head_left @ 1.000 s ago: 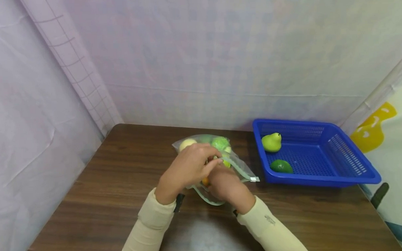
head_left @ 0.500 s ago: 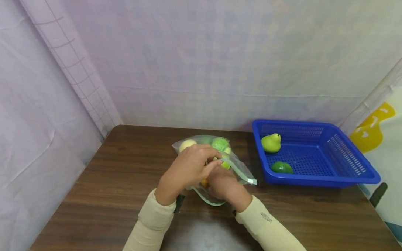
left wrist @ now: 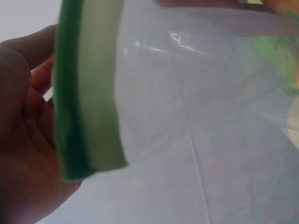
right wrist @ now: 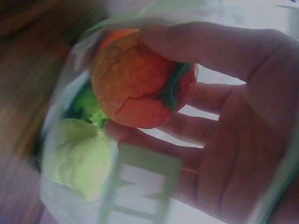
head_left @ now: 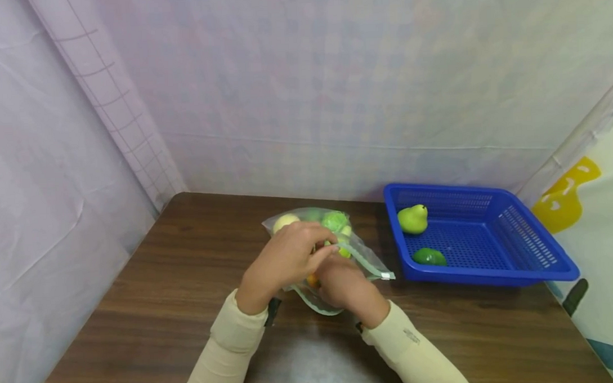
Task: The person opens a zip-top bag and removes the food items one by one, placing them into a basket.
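A clear zip bag (head_left: 362, 259) with a green-edged mouth lies on the table under both hands. My left hand (head_left: 288, 251) pinches the bag's mouth between thumb and fingers; its palm shows behind the green zip strip (left wrist: 70, 107) in the left wrist view. Inside the bag, my right hand (right wrist: 233, 121) grips a round orange-red fruit (right wrist: 135, 88) with a green leafy top. Beside that fruit sits a pale green, lobed vegetable (right wrist: 79, 156). A pale yellow round item (head_left: 285, 220) and a leafy green ball (head_left: 334, 219) show through the far side of the bag.
A blue plastic basket (head_left: 492, 277) stands to the right on the brown wooden table (head_left: 187, 263). In it are a yellow-green pear (head_left: 413, 219) and a dark green oval fruit (head_left: 429, 257) along its left side. White cloth (head_left: 283, 102) hangs behind and at the left.
Both hands stay almost in place. The slider corner of the bag shifts slightly left, then back right; the right wrist moves a little with it.
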Demonstrator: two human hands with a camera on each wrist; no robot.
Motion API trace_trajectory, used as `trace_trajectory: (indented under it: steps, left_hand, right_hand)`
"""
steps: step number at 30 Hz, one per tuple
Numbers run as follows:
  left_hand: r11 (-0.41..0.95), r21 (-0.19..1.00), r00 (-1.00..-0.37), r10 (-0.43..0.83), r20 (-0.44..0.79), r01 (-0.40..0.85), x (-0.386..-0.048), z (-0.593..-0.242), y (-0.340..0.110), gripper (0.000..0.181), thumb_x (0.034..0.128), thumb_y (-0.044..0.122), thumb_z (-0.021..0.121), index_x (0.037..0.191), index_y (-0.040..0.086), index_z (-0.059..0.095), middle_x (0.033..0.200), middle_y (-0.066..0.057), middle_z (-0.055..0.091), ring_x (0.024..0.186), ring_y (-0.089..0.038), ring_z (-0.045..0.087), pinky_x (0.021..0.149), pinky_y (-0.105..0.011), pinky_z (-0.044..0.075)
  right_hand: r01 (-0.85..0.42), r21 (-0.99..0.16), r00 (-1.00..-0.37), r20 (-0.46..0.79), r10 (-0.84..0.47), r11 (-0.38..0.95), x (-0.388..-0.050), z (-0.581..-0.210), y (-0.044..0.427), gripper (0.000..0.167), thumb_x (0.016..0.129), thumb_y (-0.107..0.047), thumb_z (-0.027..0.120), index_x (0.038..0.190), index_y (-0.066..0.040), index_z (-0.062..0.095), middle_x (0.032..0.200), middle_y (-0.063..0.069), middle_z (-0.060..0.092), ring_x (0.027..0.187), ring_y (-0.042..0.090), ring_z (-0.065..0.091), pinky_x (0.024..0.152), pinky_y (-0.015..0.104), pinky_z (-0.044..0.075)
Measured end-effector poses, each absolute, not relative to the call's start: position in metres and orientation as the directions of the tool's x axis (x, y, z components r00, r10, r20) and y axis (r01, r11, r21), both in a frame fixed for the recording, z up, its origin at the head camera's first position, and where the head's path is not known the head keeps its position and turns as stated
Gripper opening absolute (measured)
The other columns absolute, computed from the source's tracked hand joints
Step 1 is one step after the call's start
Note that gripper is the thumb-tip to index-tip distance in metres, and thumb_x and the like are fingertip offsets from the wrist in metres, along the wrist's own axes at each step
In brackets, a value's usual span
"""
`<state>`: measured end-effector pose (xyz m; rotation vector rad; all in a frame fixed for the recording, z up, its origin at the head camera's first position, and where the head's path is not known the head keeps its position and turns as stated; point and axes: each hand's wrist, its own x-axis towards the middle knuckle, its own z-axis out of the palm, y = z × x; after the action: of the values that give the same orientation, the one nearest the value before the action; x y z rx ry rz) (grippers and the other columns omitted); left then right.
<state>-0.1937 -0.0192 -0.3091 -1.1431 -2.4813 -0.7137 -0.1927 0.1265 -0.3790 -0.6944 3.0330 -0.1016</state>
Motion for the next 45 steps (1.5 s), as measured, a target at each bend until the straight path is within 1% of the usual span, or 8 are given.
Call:
trace_trajectory:
  steps: [4,10,13,16,22,28,36,45]
  left_hand:
    - [0.564,0.297,-0.631,0.611,0.478,0.771,-0.194,-0.309,-0.020,0.009,0.0967,0.023,0.070,0.095,0.019,0.078,0.091,0.010,0.072,0.083,-0.007,0.064,0.076,-0.027,0.053]
    - [0.575,0.320,-0.654,0.604,0.455,0.753,-0.193,-0.308,-0.021,0.012,0.0987,0.024,0.067,0.095,0.020,0.078,0.087,0.012,0.068,0.077,-0.004,0.059,0.070,-0.026,0.049]
    - [0.578,0.331,-0.664,0.601,0.445,0.746,-0.193,-0.307,-0.022,0.012,0.0989,0.025,0.067,0.095,0.020,0.078,0.087,0.012,0.068,0.077,-0.004,0.058,0.071,-0.026,0.049]
    - [0.581,0.325,-0.662,0.602,0.447,0.747,-0.193,-0.308,-0.022,0.012,0.0990,0.025,0.067,0.096,0.021,0.077,0.085,0.012,0.067,0.075,-0.003,0.057,0.069,-0.025,0.049]
    - [0.577,0.322,-0.658,0.603,0.451,0.750,-0.195,-0.309,-0.022,0.012,0.0994,0.026,0.066,0.098,0.021,0.077,0.082,0.013,0.064,0.071,-0.002,0.054,0.065,-0.023,0.046]
    - [0.574,0.318,-0.652,0.603,0.459,0.754,-0.195,-0.308,-0.023,0.013,0.0991,0.027,0.067,0.098,0.019,0.077,0.080,0.011,0.064,0.067,-0.002,0.053,0.064,-0.023,0.046]
    - [0.579,0.311,-0.652,0.598,0.466,0.753,-0.195,-0.307,-0.024,0.012,0.0983,0.027,0.068,0.097,0.019,0.077,0.077,0.011,0.063,0.066,-0.003,0.052,0.064,-0.023,0.045]
    - [0.581,0.306,-0.651,0.599,0.466,0.754,-0.196,-0.307,-0.024,0.010,0.0976,0.025,0.069,0.097,0.019,0.077,0.078,0.011,0.064,0.067,-0.002,0.053,0.064,-0.023,0.046]
  right_hand:
    - [-0.482,-0.065,-0.876,0.045,-0.480,0.874,-0.184,-0.372,0.129,0.032,0.088,-0.025,0.075,0.113,-0.009,0.066,0.107,0.004,0.070,0.090,0.025,0.066,0.074,0.041,0.056]
    - [-0.493,-0.073,-0.868,0.101,-0.486,0.867,-0.168,-0.356,0.133,0.027,0.087,-0.027,0.077,0.107,-0.014,0.066,0.104,0.003,0.070,0.092,0.025,0.068,0.070,0.042,0.056]
    - [-0.505,-0.056,-0.860,0.113,-0.497,0.861,-0.160,-0.349,0.135,0.030,0.086,-0.029,0.078,0.108,-0.014,0.064,0.103,0.003,0.069,0.088,0.026,0.068,0.065,0.042,0.056]
    - [-0.533,-0.022,-0.840,0.135,-0.526,0.846,-0.153,-0.343,0.137,0.040,0.084,-0.028,0.081,0.115,-0.011,0.062,0.103,0.004,0.068,0.087,0.027,0.068,0.065,0.042,0.056]
    - [-0.584,0.018,-0.798,0.171,-0.578,0.812,-0.138,-0.331,0.143,0.054,0.079,-0.027,0.084,0.124,-0.011,0.060,0.114,0.002,0.067,0.097,0.025,0.066,0.080,0.040,0.057]
    - [-0.614,0.017,-0.766,0.229,-0.601,0.789,-0.120,-0.316,0.152,0.053,0.075,-0.028,0.086,0.118,-0.016,0.058,0.115,-0.001,0.063,0.098,0.021,0.063,0.084,0.038,0.056]
    - [-0.614,-0.039,-0.762,0.292,-0.579,0.788,-0.100,-0.293,0.167,0.054,0.073,-0.027,0.086,0.117,-0.017,0.056,0.108,-0.006,0.055,0.085,0.009,0.055,0.070,0.031,0.053]
    - [-0.659,-0.074,-0.698,0.431,-0.571,0.749,-0.103,-0.273,0.190,0.055,0.073,-0.019,0.082,0.120,-0.012,0.056,0.117,-0.002,0.055,0.093,0.009,0.055,0.076,0.028,0.054]
